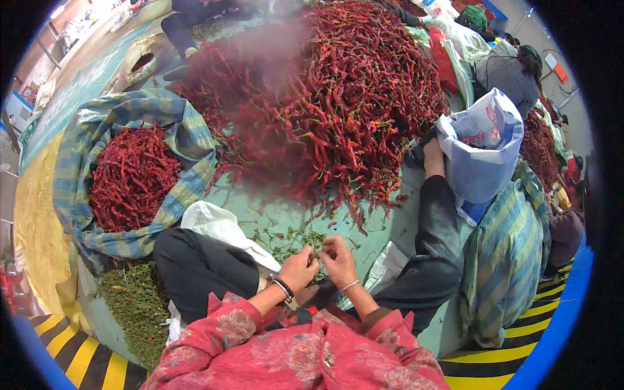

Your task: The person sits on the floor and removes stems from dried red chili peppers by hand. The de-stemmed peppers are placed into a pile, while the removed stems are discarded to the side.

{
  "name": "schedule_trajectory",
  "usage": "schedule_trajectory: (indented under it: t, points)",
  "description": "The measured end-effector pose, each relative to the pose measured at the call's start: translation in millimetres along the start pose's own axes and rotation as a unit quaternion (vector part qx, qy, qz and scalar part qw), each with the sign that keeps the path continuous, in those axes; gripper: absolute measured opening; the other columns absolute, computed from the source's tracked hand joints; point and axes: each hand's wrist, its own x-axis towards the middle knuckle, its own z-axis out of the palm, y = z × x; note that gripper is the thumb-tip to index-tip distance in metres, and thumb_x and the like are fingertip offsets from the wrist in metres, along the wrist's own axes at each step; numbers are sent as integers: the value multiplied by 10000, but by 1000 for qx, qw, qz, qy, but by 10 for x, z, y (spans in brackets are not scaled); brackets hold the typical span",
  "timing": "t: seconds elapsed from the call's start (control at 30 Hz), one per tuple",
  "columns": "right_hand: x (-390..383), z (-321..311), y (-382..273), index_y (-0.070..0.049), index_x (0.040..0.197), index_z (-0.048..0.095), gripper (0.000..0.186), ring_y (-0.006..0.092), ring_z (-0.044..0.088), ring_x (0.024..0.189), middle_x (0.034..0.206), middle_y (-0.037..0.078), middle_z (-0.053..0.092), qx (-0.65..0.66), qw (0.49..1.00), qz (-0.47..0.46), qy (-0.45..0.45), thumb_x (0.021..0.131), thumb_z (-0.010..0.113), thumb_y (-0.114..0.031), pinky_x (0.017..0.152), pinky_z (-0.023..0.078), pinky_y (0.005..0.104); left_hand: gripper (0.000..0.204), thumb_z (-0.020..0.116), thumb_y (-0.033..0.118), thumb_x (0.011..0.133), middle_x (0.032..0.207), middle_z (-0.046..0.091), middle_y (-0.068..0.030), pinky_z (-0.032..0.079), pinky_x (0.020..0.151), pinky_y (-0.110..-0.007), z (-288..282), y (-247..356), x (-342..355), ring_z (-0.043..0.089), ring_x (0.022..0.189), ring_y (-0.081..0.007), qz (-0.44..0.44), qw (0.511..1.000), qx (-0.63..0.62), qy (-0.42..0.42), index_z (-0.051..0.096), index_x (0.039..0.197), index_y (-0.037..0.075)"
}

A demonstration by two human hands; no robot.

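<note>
My left hand (299,268) and my right hand (338,263) meet in front of my body, above a scatter of green stems (286,239) on the pale green floor sheet. Both have their fingers pinched together, tip to tip. Whatever sits between the fingertips is small and dark, and I cannot make out its kind. Just beyond my hands rises a large heap of dried red chillies (370,104), with loose ones at its near edge. A blurred smear covers the heap's left part.
To my left, a blue-and-green checked sack (68,188) stands open, filled with red chillies (133,179). Beside my left knee lies a mound of green stems (133,315). A white bag (481,166) and a striped sack (507,260) stand right of my leg. Other people (510,75) sit nearby.
</note>
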Motion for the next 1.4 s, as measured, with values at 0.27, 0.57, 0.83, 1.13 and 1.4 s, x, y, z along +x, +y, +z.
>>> schedule_trajectory:
  t: [0.27, 0.57, 0.83, 1.13, 1.4]
  points:
    - [93, -46, -605, -46, 982, 564, 201, 203, 602, 851, 956, 86, 586, 1, 960, 35, -278, 794, 619, -89, 743, 473, 307, 153, 499, 163, 846, 754, 602, -144, 492, 499, -305, -411, -362, 188, 620, 667, -212, -210, 955, -206, 29, 504, 884, 15]
    - [779, -178, 381, -113, 957, 534, 229, 321, 567, 876, 943, 107, 559, -442, 892, -83, -41, 740, 605, -109, 703, 477, 433, 173, 545, 133, 812, 848, 572, -143, 466, 685, -364, -811, -959, 558, 581, 744, -282, -44, 986, 93, 135, 575, 937, 18]
    - [759, -146, 511, -105, 923, 526, 205, 344, 586, 829, 882, 133, 578, -429, 902, -31, -37, 741, 620, -115, 678, 473, 450, 209, 651, 150, 744, 922, 543, -181, 436, 763, -415, -680, -875, 508, 540, 871, -355, -18, 970, 244, 3, 554, 879, 24]
    - [802, -180, 624, -83, 887, 571, 168, 336, 597, 834, 878, 137, 612, -422, 905, 35, -27, 766, 624, -188, 695, 473, 437, 159, 533, 125, 869, 775, 579, -77, 436, 468, -248, -741, -460, 366, 530, 578, -106, -192, 900, -389, -41, 486, 928, -15]
    - [440, 182, -7, -13, 889, 588, 197, 183, 617, 729, 787, 113, 640, -90, 982, 12, -164, 786, 620, -178, 658, 483, 316, 242, 533, 120, 879, 850, 533, -66, 468, 549, -258, -530, -335, 225, 530, 650, -119, -204, 852, -469, -109, 460, 1089, 22]
